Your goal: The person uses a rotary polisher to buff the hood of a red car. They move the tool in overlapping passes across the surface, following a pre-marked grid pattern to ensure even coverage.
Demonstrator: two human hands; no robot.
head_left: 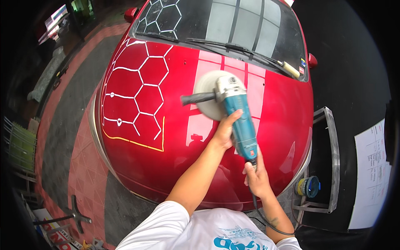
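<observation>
A teal-bodied rotary polisher (241, 112) with a silver head is held over the red car hood (179, 175). Its round white pad (205, 83) lies against the paint, slightly blurred. A black side handle (198, 98) sticks out to the left, with no hand on it. My left hand (226, 131) wraps round the left side of the polisher's body. Lower down, my right hand (257, 177) grips the rear end, where the black power cord (260, 214) comes out and runs past my right forearm.
Beyond the hood is the windshield (233, 25) with wipers and a cream cylindrical item (289, 69) at its right base. At right stand a metal frame (333, 158), a small bucket (308, 186) and a white board (371, 175). A black cross-shaped stand base (76, 214) is at lower left.
</observation>
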